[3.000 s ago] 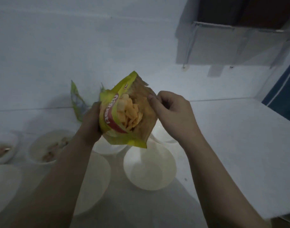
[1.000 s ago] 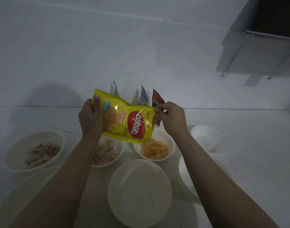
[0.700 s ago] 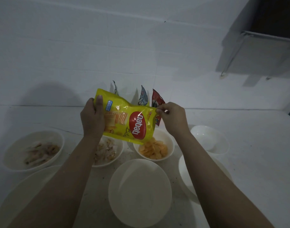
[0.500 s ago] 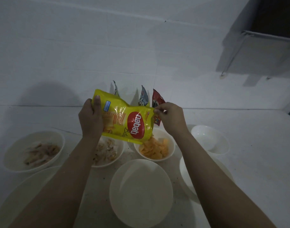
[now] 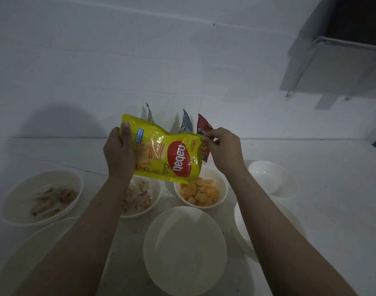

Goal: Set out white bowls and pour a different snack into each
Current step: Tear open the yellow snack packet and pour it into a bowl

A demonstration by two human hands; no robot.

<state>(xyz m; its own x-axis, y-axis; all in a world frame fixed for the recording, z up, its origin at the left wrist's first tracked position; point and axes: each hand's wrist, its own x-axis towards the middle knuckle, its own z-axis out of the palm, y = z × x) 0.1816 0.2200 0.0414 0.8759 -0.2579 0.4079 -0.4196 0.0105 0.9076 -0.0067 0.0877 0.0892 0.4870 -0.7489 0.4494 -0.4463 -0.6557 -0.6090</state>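
Note:
I hold a yellow snack bag (image 5: pixel 161 152) tipped sideways over a white bowl (image 5: pixel 222 189) that holds orange-yellow snack pieces (image 5: pixel 201 193). My left hand (image 5: pixel 119 152) grips the bag's left end. My right hand (image 5: pixel 222 150) pinches its upper right corner. Two white bowls to the left hold pale mixed snacks, one at the far left (image 5: pixel 16 201) and one partly behind my left arm (image 5: pixel 156 189). An empty bowl (image 5: pixel 185 248) sits in front, another (image 5: pixel 274 178) at the right, and one (image 5: pixel 239 221) lies partly under my right arm.
Three more snack packets lean on the white tiled wall behind the bag: a pale one (image 5: pixel 149 113), a blue-white one (image 5: pixel 187 123) and a red one (image 5: pixel 203 127). A large white bowl (image 5: pixel 31 253) sits at the lower left. A shelf (image 5: pixel 340 50) hangs at upper right.
Three seconds ago the bag stood open and upright in my hands. Since then it has been tipped over the bowl, and the pile of orange pieces there has grown.

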